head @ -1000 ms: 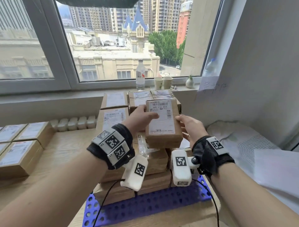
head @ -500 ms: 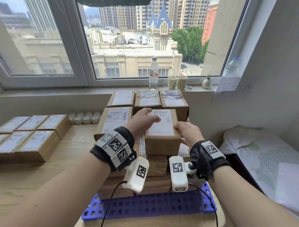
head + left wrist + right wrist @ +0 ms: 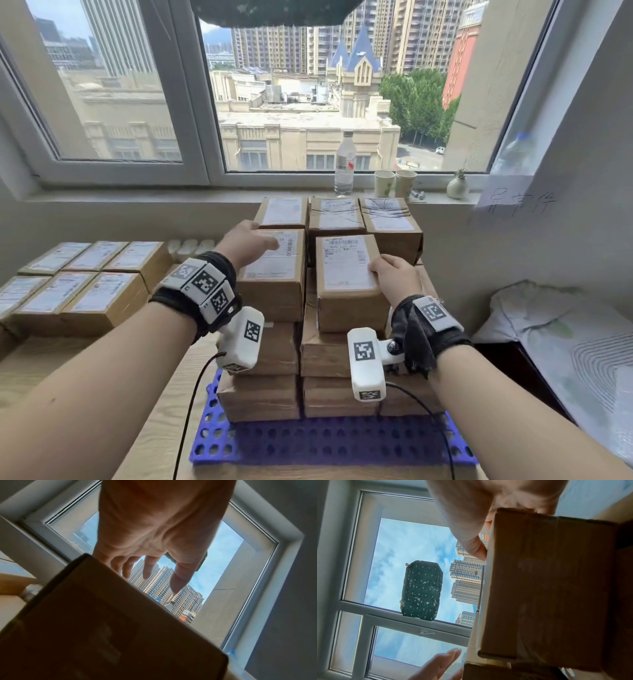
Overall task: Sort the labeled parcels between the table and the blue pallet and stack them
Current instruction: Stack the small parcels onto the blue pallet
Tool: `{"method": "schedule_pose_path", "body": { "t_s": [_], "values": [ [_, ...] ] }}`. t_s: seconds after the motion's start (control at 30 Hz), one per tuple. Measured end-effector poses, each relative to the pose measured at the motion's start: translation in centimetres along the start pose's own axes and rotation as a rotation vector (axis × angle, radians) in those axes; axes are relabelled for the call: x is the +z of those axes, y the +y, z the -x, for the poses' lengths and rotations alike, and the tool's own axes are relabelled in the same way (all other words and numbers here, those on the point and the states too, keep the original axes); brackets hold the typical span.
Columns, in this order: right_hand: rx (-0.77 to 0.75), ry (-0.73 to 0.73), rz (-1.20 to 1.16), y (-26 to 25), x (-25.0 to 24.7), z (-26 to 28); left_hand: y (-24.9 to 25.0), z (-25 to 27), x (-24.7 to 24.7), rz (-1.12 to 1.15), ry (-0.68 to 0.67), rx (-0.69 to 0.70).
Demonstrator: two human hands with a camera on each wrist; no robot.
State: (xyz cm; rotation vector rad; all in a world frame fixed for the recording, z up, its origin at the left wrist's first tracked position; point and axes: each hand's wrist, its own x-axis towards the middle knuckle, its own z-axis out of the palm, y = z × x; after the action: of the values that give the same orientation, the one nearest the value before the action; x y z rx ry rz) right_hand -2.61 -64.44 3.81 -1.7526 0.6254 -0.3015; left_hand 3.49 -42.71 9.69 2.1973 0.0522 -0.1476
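Note:
Brown labeled parcels are stacked several layers high on the blue pallet [image 3: 325, 442]. My right hand [image 3: 382, 272] grips the front-right top parcel [image 3: 344, 270] at its right edge, thumb on the label. In the right wrist view that parcel [image 3: 547, 588] sits on the box below, with the thumb [image 3: 477, 549] at its top edge. My left hand [image 3: 263, 236] is open, fingers stretched over the front-left top parcel [image 3: 274, 274]. In the left wrist view the left hand's fingers [image 3: 149, 573] hang just above that parcel [image 3: 102, 628]; contact is unclear.
Several more labeled parcels [image 3: 89, 294] lie in rows on the wooden table [image 3: 51, 370] to the left. A bottle [image 3: 344, 161], two cups [image 3: 394, 183] and a small vase [image 3: 457, 186] stand on the sill. Bedding [image 3: 565, 342] lies to the right.
The parcel held by both hands came down onto the front right of the stack. My left hand let go of it and moved left over the neighbouring parcel.

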Motion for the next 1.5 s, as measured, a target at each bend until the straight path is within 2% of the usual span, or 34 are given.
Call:
{"method": "schedule_pose_path", "body": {
  "t_s": [0.37, 1.13, 1.5],
  "values": [
    [0.005, 0.06, -0.031, -0.1, 2.9, -0.7, -1.7, -1.2, -0.1, 0.047, -0.108, -0.042],
    [0.028, 0.103, -0.012, -1.2, 2.7, -0.4, -2.5, -1.2, -0.7, 0.116, -0.172, -0.028],
    [-0.018, 0.081, -0.096, -4.1, 1.1, 0.2, -1.3, -0.4, -1.7, 0.118, -0.098, 0.052]
  ]
}}
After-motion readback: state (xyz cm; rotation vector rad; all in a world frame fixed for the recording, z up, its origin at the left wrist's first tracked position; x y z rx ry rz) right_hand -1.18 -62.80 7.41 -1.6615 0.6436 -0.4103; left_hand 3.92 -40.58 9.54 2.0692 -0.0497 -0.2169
